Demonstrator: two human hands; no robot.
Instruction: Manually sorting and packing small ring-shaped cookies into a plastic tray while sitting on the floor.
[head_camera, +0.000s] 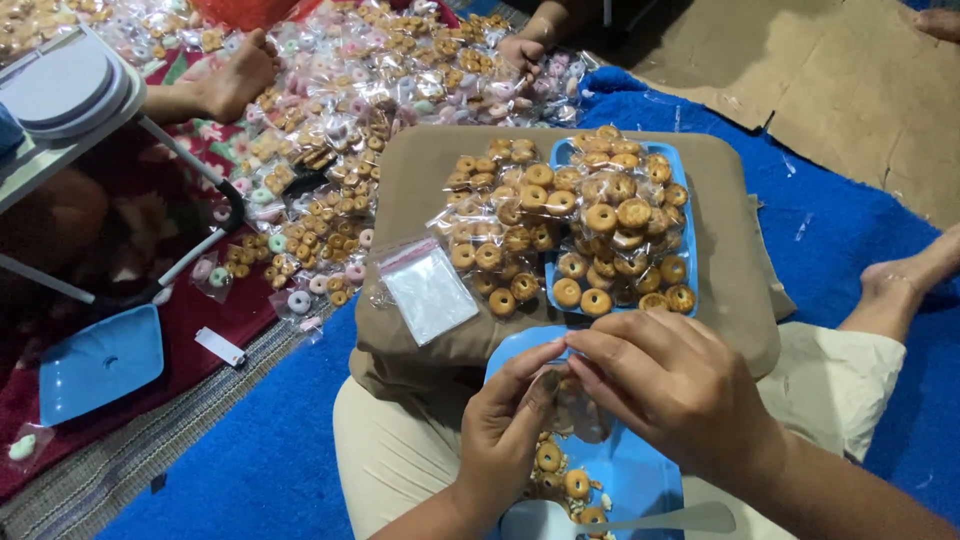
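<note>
Floor coverings filled the room: a red patterned mat (150, 215) lay at the left, a blue carpet (850, 230) ran under the seated person, and flattened cardboard (800, 70) sat at the far right. On the red mat rested an empty blue lid (100, 362), and beyond it spread a heap of sealed cookie packets (340, 110), ring biscuits in brown, pink and white. Another person's hand (235, 80) rested on that heap. A tan cushion (720, 250) lay across the person's lap; on it sat a stack of empty clear bags (428, 290), then filled packets (500, 225), then a blue tray (690, 240) piled with more filled packets. Nearer, a second blue tray (640, 475) held loose ring cookies (560, 478) and a metal spoon (640, 519). Above it, the left hand (510, 430) and right hand (670, 390) met, fingertips pinched closed on the mouth of a small clear bag (578, 415), which hung between them, just above the near tray.
</note>
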